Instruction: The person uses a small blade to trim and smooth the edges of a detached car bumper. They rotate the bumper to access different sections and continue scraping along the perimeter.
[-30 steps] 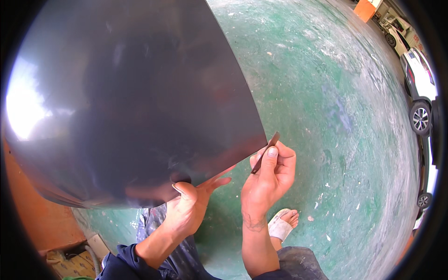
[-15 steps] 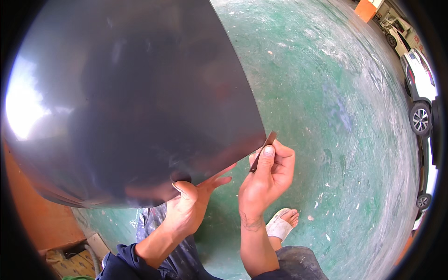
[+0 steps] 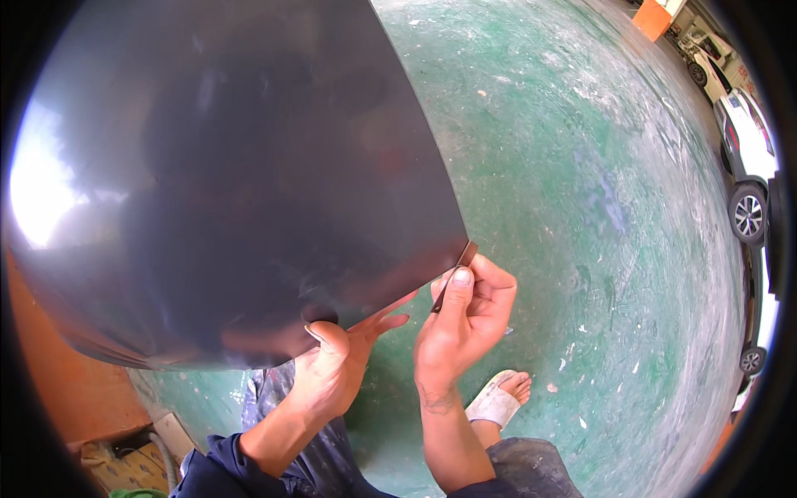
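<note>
A large dark, glossy car panel (image 3: 282, 166), curved like a hood, fills the left and middle of the head view. My left hand (image 3: 336, 365) grips its near edge, with the thumb on top and the fingers underneath. At the panel's near right corner, my right hand (image 3: 469, 307) pinches a thin, dark brown strip (image 3: 470, 251) between thumb and fingers. The strip's upper end lies against the corner edge. Its lower part shows beneath the thumb, and the fingers behind it are partly hidden. The strip's material I cannot make out.
Below the panel is a scuffed green floor (image 3: 531, 149). My foot in a white sandal (image 3: 494, 407) stands beneath my right forearm. An orange surface (image 3: 66, 365) borders the lower left, beside a grey hose (image 3: 163, 456). White cars (image 3: 747, 137) stand along the far right.
My right hand has shifted slightly left and down, bringing the brown strip against the panel's corner. My left hand keeps its hold; the panel has barely moved.
</note>
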{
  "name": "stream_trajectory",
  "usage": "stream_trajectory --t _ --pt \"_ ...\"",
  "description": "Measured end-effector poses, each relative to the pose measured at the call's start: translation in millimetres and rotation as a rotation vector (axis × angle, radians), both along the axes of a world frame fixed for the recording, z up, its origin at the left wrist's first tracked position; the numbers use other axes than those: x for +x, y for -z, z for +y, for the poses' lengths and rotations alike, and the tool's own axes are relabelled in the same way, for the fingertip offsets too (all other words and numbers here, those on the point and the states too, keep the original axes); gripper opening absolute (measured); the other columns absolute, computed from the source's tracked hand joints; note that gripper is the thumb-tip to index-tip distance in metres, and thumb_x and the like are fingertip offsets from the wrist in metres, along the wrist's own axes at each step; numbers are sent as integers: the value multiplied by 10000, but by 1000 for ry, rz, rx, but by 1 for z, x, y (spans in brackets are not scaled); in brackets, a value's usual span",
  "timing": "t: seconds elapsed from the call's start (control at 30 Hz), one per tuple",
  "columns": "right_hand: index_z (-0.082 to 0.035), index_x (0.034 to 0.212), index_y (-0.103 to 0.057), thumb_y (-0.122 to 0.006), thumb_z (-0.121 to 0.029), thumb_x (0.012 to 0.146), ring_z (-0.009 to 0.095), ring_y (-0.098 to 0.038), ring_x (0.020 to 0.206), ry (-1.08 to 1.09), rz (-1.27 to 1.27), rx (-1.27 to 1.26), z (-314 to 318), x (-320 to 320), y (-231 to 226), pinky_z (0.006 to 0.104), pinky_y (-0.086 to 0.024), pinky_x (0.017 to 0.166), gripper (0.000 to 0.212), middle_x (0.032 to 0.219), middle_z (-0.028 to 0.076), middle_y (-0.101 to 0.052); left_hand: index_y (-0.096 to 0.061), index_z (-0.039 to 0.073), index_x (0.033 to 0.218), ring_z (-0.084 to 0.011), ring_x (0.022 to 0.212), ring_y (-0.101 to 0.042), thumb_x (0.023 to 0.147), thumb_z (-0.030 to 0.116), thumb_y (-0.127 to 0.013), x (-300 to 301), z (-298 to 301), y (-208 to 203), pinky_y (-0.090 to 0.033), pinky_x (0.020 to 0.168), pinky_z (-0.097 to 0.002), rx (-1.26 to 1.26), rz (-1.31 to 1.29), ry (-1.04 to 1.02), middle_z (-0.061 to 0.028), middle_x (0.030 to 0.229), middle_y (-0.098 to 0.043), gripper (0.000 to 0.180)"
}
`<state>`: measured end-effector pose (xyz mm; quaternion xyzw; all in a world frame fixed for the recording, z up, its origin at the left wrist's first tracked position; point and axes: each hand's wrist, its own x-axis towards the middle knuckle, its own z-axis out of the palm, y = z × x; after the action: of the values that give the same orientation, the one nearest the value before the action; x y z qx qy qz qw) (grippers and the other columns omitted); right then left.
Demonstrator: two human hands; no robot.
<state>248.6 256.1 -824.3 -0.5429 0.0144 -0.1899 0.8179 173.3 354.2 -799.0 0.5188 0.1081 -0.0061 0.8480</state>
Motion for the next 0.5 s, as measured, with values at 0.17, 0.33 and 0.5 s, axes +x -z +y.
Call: stream_trajectory --t 0.17,0.33,0.5 --pt "-8 1167 -527 -592 -15 1046 69 -533 803 9 -14 42 -5 1 8 225 -459 715 137 1060 67 -583 -423 98 1595 -323 1501 -413 852 901 -296 -2 0 -5 -352 1174 -495 19 77 29 -161 1601 -482 1101" --pt "-11 1150 -521 -590 5 1041 68 -525 805 2 -40 24 -1 1 8 221 -455 713 130 1080 75 -581 -408 100 1603 -320 1501 -412 833 916 -305 3 -1 -7 -349 1175 -494 21 34 35 -169 1605 -474 1126" --pt "-8 1145 -512 -576 4 1045 78 -521 792 10 -50 -13 0 -1 9 235 -447 702 119 1050 82 -579 -379 104 1614 -323 1499 -411 822 926 -307 4 -2 -3 -347 1178 -493 -2 29 -6 -170 1605 -473 1144"
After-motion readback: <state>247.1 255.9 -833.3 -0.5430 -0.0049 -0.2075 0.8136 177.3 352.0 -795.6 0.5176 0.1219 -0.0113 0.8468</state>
